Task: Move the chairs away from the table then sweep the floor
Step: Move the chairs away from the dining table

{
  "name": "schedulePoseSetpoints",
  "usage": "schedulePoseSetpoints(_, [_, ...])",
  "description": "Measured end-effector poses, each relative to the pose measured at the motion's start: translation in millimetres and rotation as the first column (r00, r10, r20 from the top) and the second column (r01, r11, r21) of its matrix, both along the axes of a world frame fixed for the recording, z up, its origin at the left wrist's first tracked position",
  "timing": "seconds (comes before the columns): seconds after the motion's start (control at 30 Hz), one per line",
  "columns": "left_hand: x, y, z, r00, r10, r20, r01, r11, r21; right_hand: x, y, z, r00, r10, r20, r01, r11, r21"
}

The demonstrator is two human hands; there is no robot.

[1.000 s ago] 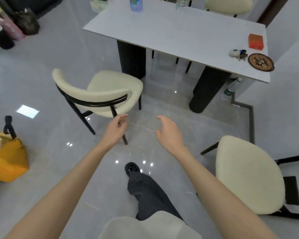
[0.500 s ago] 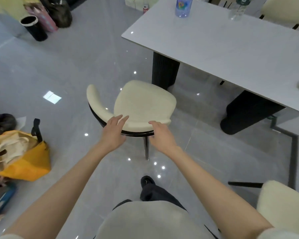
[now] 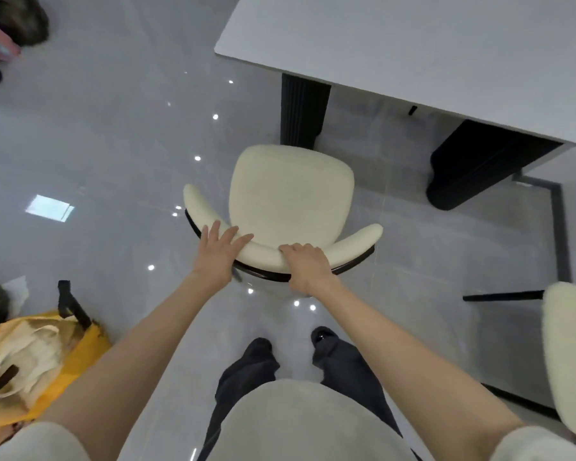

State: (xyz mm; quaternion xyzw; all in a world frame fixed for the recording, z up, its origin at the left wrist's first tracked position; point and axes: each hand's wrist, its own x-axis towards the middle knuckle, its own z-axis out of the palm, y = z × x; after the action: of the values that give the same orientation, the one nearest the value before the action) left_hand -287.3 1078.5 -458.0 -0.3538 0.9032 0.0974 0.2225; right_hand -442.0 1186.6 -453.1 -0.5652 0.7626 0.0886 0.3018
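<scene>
The chair [image 3: 290, 201] stood upright on the floor [image 3: 107, 144], its cream seat facing the table [image 3: 413, 54] and its curved backrest toward the person. From my remote station I read the seat's far edge as just beside the nearer dark table leg [image 3: 301, 111]. No part of the seat was under the tabletop.

Hand state, as observed:
1. The left hand [image 3: 218, 251] lay on the left part of the backrest. Its fingers were straight and spread, resting on the padding and not wrapped round it.
2. The right hand [image 3: 305, 266] gripped the middle of the backrest. Its fingers were curled over the top edge of the padding and the palm sat against the dark frame behind.

Progress, as I judged it:
1. This chair was in hand but near the table, so its removal was at the start and not complete.
2. A second chair [image 3: 569, 354] showed at the right edge of the view, well apart from the tabletop. I judged that one already cleared.
3. I could not tell whether further chairs remained on the far side of the table.
4. No broom was in view, so I judged that the sweeping step had not begun.

A yellow bag [image 3: 47, 354] with dark handles lay on the floor to the person's left. I judged it an obstacle to avoid if the chair was drawn back that way.
</scene>
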Motion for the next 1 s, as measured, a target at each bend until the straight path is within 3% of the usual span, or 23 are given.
schedulePoseSetpoints(0.23, [12.1, -32.3, -15.2, 0.993, -0.097, -0.070, 0.096, 0.995, -0.005, 31.7, -15.9, -10.8, 0.971, -0.164, -0.176, 0.162, 0.986, -0.027])
schedulePoseSetpoints(0.53, [23.3, -41.0, -34.6, 0.968, -0.204, -0.143, 0.210, 0.977, 0.030, 48.8, -9.3, 8.3, 0.965, -0.092, -0.247, 0.111, 0.992, 0.061])
schedulePoseSetpoints(0.73, [40.8, 16.6, -37.8, 0.961, -0.218, -0.169, 0.235, 0.968, 0.091, 66.1, 50.1, 14.7, 0.959, -0.070, -0.274, 0.116, 0.981, 0.154])
schedulePoseSetpoints(1.0, [36.8, 103.8, -39.0, 0.936, -0.294, -0.195, 0.316, 0.944, 0.091, 79.2, 148.0, 18.5, 0.934, -0.147, -0.325, 0.209, 0.964, 0.163])
